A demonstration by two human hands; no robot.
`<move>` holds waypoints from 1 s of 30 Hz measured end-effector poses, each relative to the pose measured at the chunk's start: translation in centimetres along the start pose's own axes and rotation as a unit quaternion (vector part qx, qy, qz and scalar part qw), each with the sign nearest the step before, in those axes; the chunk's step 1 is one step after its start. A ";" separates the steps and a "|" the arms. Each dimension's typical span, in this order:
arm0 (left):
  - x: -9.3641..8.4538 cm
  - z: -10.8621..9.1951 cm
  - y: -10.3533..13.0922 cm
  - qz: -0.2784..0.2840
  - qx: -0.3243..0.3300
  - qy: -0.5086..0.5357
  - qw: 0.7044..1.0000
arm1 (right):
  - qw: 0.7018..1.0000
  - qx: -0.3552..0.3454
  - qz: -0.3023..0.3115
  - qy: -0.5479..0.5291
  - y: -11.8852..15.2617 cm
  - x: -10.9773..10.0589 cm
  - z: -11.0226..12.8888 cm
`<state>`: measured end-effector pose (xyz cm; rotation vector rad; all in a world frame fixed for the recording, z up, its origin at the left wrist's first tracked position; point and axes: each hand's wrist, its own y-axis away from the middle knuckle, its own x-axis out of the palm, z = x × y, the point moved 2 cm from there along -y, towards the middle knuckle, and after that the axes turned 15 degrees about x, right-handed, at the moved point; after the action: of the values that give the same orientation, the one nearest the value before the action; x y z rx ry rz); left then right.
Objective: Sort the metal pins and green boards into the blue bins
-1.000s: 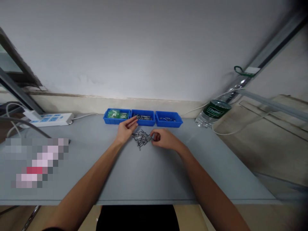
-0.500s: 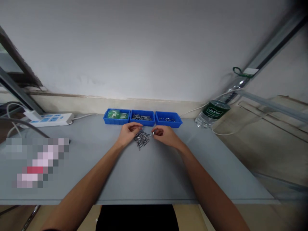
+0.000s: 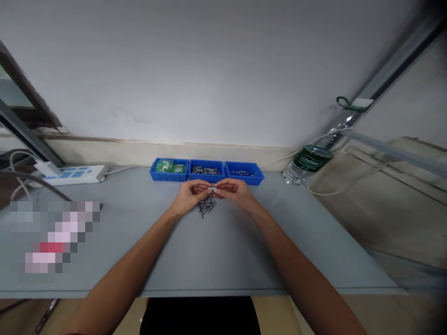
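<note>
Your left hand (image 3: 186,197) and right hand (image 3: 240,193) face each other, fingers curled nearly closed, with the fingertips of both pinching one small pale part (image 3: 212,188). The part is at the far side of the loose metal pins (image 3: 207,208) on the grey table (image 3: 209,256), near of the middle blue bin (image 3: 206,178), which contains grey pieces (image 3: 205,170).

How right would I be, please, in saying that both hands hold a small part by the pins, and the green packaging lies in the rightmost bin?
Not quite: the head view shows the green packaging in the leftmost bin. The left hand and right hand do hold a small part by the pins.
</note>
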<state>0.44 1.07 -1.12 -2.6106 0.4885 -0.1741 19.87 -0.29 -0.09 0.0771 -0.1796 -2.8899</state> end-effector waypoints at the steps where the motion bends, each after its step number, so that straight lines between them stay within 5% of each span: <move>1: -0.1 0.0 0.0 -0.002 0.000 -0.003 1.000 | 1.000 -0.002 0.000 0.002 0.0 0.0 0.0; 10: -1.0 0.6 -0.4 -0.046 -0.006 -0.050 0.998 | 0.990 -0.007 -0.087 0.107 -0.8 -0.9 -1.0; 20: -2.4 1.6 -1.7 -0.155 0.063 -0.038 0.985 | 0.959 -0.036 -0.155 0.234 -0.6 -1.3 -1.3; 24: -3.1 0.6 -1.3 -0.079 0.077 -0.150 0.983 | 0.948 -0.039 -0.149 0.278 -0.3 -1.1 -1.4; 30: -5.3 -0.4 -0.4 0.114 0.097 -0.391 0.908 | 0.940 -0.042 -0.164 0.297 -0.4 -1.2 -1.5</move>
<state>-4.40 3.18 -0.83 -2.1572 0.4355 0.8273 21.02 0.19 -1.57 1.0366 0.0777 -3.0233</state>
